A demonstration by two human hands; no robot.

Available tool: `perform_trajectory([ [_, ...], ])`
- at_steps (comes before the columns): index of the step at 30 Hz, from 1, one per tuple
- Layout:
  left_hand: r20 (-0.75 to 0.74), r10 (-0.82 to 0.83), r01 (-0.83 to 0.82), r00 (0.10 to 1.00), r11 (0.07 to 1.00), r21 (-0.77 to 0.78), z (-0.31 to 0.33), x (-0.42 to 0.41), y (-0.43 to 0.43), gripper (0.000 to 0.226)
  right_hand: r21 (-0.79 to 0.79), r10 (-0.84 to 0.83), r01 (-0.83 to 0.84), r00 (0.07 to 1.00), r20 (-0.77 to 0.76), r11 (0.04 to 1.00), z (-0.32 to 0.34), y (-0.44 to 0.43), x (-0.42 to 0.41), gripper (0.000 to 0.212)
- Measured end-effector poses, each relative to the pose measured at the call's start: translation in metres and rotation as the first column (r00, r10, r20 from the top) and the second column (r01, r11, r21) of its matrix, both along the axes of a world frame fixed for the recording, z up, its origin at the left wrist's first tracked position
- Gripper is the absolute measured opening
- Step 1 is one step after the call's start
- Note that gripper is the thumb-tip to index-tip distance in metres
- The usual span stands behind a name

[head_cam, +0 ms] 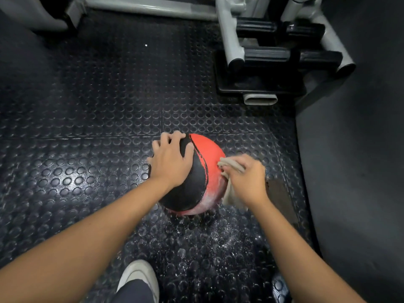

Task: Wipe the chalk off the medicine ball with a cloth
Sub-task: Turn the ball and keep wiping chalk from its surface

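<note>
Left hand, fingers spread, steadies the heavy, roll-prone medicine ball; right hand grips the soft cloth.

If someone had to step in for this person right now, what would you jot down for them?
Left hand: spread on the black panel of the ball, steadying it.
Right hand: grips the cloth, pressed against the red panel.
The ball sits on the studded floor mat.
Done: the upper red area looks clean.
Left: a white chalk film on the lower red part nearest the person. Chalk specks also lie on the mat.
</note>
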State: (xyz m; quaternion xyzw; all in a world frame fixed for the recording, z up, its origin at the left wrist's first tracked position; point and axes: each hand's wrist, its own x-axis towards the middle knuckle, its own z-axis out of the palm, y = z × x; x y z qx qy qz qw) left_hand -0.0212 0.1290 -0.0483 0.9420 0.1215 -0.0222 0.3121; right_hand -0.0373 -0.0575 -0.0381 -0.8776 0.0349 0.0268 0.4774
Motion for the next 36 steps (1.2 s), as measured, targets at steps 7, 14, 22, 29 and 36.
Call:
perform_trajectory([
  [7,-0.051,-0.046,0.05,0.998,0.996,0.076,0.0,0.005,-0.007,0.056,-0.028,-0.003,0.003,1.0,0.013,1.0,-0.001,-0.001,0.036,0.019],
  [14,0.185,-0.45,0.406,0.874,0.883,0.235,-0.013,-0.013,-0.001,0.061,-0.158,0.085,-0.107,0.987,-0.139,0.982,-0.009,-0.002,0.084,0.009],
  [22,0.127,-0.393,0.369,0.911,0.912,0.179,-0.005,0.004,0.004,0.057,-0.275,0.018,-0.022,1.0,-0.014,0.961,-0.006,0.006,0.073,0.015],
  [29,0.032,-0.25,0.246,0.968,0.965,0.091,-0.002,0.023,0.01,0.043,-0.211,0.011,0.011,0.995,0.104,0.977,-0.007,0.014,0.008,0.016],
  [36,0.073,-0.192,0.188,0.979,0.981,0.056,-0.004,0.015,0.018,0.054,-0.249,0.11,-0.075,0.985,0.132,0.966,-0.001,0.038,0.075,0.016],
])
